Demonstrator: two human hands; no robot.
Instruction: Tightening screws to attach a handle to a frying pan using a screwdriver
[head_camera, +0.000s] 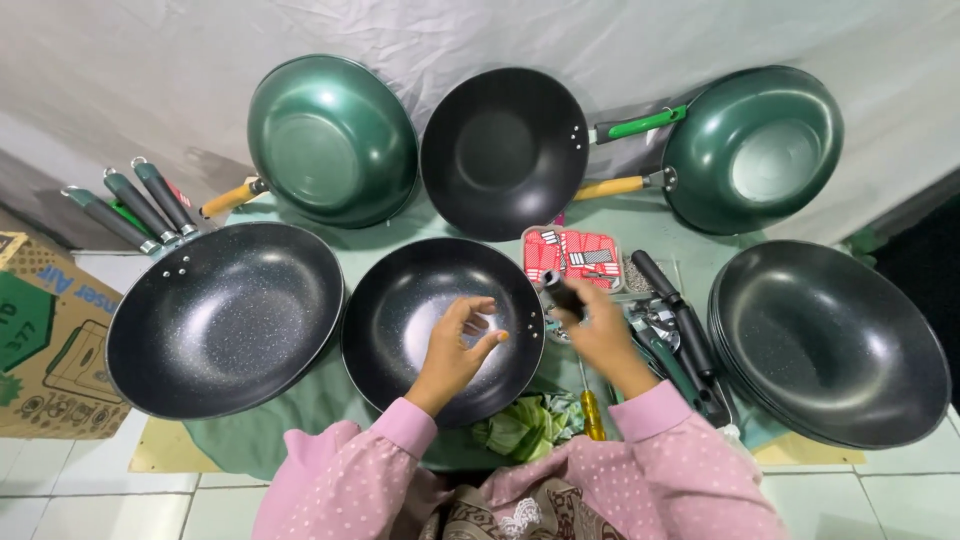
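Hiding part of its own load, the right hand (600, 335) is clamped on a dark handle (563, 294) whose lower end disappears behind the fingers, just right of the middle black wok (400, 300). The left hand (462, 345) hovers over that wok with thumb and forefinger pinched on something too small to make out. A red-and-white packet (573, 255) lies far of the right hand. Right of it sits a heap of loose handles (680, 330) and metal bits, too tangled to count. A screwdriver (592, 410) pokes out between the sleeves, partly covered. Every wok is empty: four black ones open upward, and two green woks (330, 140) lean upturned at the back. The right-hand stack (830, 340) holds several nested woks, with the number unclear. A cardboard box (40, 340) is cut off at the left.
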